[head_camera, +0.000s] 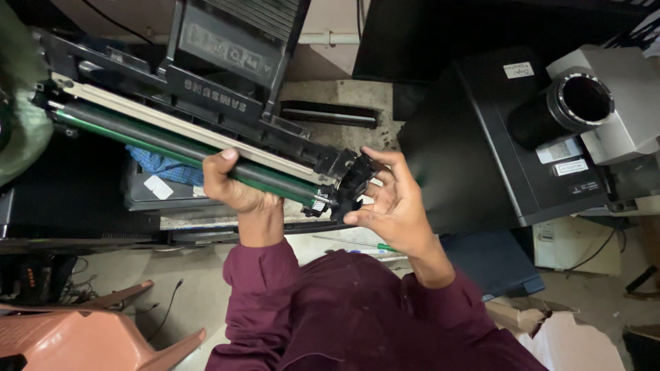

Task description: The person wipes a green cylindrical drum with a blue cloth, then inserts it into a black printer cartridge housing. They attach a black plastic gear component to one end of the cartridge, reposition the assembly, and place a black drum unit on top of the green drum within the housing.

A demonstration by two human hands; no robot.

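Note:
A long black printer toner cartridge [172, 120] with a green drum roller and a cream strip runs from upper left to centre. My left hand [230, 182] grips its underside near the middle, fingers curled over the green roller. My right hand [392, 199] is at the cartridge's right end, its fingers and thumb pinching the black plastic end cap [350, 182]. Both arms wear maroon sleeves.
A black projector [509, 144] and a grey one with a large lens [584, 103] stand at the right. A black printer [75, 199] sits below the cartridge, a screwdriver [357, 242] lies on the floor, a brown plastic chair [89, 336] is lower left, cardboard [550, 326] lower right.

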